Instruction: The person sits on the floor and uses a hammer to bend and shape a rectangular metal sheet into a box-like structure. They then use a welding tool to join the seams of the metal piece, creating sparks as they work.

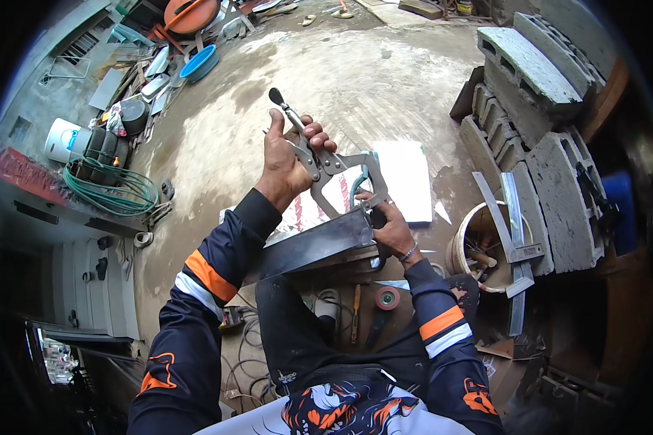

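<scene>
1. Bare concrete floor [399, 80], worn and stained, stretches out ahead of the seated person in what looks like a cluttered yard.
2. Both hands are occupied above the lap. The left hand [279, 163] is wrapped around the handles of a metal locking clamp [330, 165], its thumb pointing up and its fingers curled round from the far side.
3. That clamp stands tilted over the right end of a dark metal bar [315, 243], its wide curved arms reaching down toward it.
4. The right hand [395, 233] is closed about that right end, close beside the clamp's lower part; whether its fingers also press on the clamp, I cannot tell.
5. The bar slants across, just above the knees, its left end partly hidden by the left forearm.
6. Beyond the bar, a white panel [406, 177] lies low, partly covered by the clamp and hands.
7. Between the legs are a tool with a round reddish disc [387, 298] and, just beside it, a slim yellow-handled tool [356, 313].
8. To the right, metal strips and a square [526, 252] rest across a bucket [457, 250], near stacked concrete blocks [562, 196].
9. On the left lies a coiled green hose [116, 197] near a white pail [65, 140]; farther off sits a blue basin [199, 64].
</scene>
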A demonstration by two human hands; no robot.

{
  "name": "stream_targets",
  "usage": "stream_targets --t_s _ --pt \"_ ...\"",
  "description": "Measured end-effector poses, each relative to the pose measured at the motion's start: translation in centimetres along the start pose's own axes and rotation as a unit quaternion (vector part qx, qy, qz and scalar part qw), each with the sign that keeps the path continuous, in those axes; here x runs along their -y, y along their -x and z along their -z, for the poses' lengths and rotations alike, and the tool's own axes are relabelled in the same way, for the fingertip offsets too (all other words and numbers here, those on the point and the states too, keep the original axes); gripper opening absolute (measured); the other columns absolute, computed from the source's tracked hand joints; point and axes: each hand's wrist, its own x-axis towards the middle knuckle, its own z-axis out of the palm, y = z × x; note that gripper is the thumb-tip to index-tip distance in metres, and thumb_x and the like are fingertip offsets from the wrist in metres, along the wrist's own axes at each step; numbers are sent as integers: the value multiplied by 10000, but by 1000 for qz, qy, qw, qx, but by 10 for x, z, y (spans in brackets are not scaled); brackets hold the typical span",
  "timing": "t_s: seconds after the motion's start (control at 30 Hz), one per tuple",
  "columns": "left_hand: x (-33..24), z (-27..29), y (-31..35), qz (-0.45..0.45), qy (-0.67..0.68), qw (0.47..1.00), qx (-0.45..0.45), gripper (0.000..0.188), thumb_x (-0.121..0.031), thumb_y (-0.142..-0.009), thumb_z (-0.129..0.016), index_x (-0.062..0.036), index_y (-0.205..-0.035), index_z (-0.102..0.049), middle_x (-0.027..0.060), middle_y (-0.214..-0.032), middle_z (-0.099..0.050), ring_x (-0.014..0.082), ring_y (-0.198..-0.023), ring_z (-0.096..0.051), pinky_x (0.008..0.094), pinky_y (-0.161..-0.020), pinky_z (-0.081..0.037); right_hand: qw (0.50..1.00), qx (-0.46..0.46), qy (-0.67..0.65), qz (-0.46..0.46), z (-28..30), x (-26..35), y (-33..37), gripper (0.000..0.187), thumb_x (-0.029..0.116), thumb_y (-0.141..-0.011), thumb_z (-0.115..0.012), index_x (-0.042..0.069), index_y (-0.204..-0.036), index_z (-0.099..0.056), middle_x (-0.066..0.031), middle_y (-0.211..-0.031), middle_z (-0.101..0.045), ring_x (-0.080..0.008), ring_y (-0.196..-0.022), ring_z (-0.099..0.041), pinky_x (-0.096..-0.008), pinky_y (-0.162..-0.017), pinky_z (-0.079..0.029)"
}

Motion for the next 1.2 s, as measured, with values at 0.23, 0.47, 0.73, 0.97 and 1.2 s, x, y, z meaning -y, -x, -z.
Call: stream_targets --t_s 0.23,0.47,0.73,0.97,1.2 --pt "0 -12 -8 43 -6 999 -3 542 -644 -878 -660 -121 -836 -526 -11 -643 -480 160 -565 -519 400 -874 -510 999 -30 4 -36 0 -31 8 516 168 -705 -807 42 -1182 -656 -169 -1148 -576 -294 -1066 -594 -357 -946 -492" --pt "-2 -5 -22 61 -41 997 -32 353 -350 -941 -707 -139 -740 -509 -15 -568 -487 131 -483 -516 361 -780 -572 999 -34 -11 -35 -2 -24 10 552 143 -705 -776 4 -1217 -627 -169 -1127 -575 -295 -1047 -600 -355 -930 -497" --pt "3 -12 -22 -176 -441 852 -218 681 -97 -888 -740 49 -1396 -311 160 -928 -622 234 -740 -665 413 -699 -600 996 -62 -5 -69 0 -16 3 623 99 -712 -765 24 -1312 -615 -142 -1151 -592 -265 -1079 -610 -343 -939 -505" --pt "-22 3 -26 -264 -820 489 -136 664 -266 -753 -714 -180 -1384 -525 332 -1430 -337 404 -1121 -587 453 -950 -528 997 -38 6 -63 -6 -9 2 639 127 -716 -803 22 -1319 -618 -163 -1183 -587 -277 -1084 -613 -347 -935 -515" --pt "-32 -17 -14 -227 -942 245 33 337 -435 -945 -541 -176 -963 -756 33 -1404 -541 350 -1197 -571 468 -1038 -426 997 -41 20 -59 -2 -9 3 651 157 -705 -821 22 -1310 -622 -166 -1178 -593 -283 -1097 -616 -354 -942 -511"
